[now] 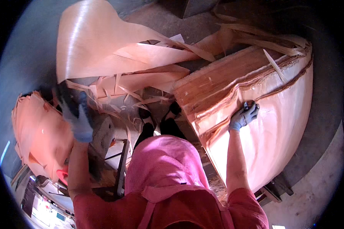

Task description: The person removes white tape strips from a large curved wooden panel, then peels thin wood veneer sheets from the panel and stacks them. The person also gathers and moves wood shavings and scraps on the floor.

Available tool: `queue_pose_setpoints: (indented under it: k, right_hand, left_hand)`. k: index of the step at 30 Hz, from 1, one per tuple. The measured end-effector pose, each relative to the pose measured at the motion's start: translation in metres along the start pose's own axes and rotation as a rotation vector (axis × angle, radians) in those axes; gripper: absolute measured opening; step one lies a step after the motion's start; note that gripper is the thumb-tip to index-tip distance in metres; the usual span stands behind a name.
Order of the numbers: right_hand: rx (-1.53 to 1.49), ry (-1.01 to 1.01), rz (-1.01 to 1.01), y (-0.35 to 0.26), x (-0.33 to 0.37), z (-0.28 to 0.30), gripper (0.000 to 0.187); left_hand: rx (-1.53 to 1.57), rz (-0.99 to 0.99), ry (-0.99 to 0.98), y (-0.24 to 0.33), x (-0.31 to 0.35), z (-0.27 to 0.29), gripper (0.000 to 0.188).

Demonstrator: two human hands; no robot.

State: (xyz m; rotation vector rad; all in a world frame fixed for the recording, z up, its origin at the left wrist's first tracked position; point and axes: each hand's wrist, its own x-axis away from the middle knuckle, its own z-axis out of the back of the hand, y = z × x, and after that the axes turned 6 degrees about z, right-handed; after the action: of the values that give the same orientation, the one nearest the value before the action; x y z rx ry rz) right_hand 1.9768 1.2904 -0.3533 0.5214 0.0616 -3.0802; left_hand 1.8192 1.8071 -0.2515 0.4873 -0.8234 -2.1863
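Seen from the head camera, the right hand (244, 116), in a pale blue glove, sits right of centre in the frame, resting on the top sheet of a tall veneer stack (256, 114) that fills the right half of the picture. Its fingers are curled down onto the sheet's upper edge, closed in what looks like a pinch on the thin wood. The stack's long axis runs from the lower middle of the frame up toward the upper right, and the hand lies about halfway along it, so the sheet spreads away from the hand in both directions, mostly toward the lower right.

At left of centre, the left hand (79, 116), also gloved, is blurred. It appears partly closed, but whether it grips anything I cannot tell. It lies between a second veneer pile (40, 133) at the left edge and a large curled sheet (103, 42) arching across the upper left. Torn strips (118, 95) litter the concrete floor (30, 49) between the two piles, near the person's dark shoes (160, 118).

Of the two, the right hand is clearly the nearer to the big stack; the left is well apart from it, across the body in its pink apron (168, 168).
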Motion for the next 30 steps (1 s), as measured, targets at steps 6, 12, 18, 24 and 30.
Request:
queue_pose_setpoints:
  k: [6, 12, 18, 24, 30]
  right_hand:
    - [0.047, -0.024, 0.002, 0.009, 0.003, 0.003, 0.041]
    - [-0.277, -0.193, 0.012, 0.032, -0.018, 0.051, 0.031]
    - [-0.893, -0.397, 0.128, -0.043, -0.042, 0.136, 0.049]
    - [-1.591, -0.776, 0.175, -0.243, -0.035, 0.176, 0.074]
    - [-1.706, -0.885, 0.525, -0.377, -0.044, 0.234, 0.021]
  left_hand:
    - [-0.016, -0.134, 0.138, 0.083, -0.012, 0.104, 0.040]
    - [-0.118, -0.153, 0.239, 0.151, 0.009, 0.161, 0.052]
    - [-0.180, -0.358, 0.344, 0.159, 0.032, 0.209, 0.043]
    - [-0.017, -0.563, 0.346, 0.161, 0.048, 0.270, 0.039]
    - [-0.205, -0.501, 0.418, 0.132, 0.071, 0.326, 0.032]
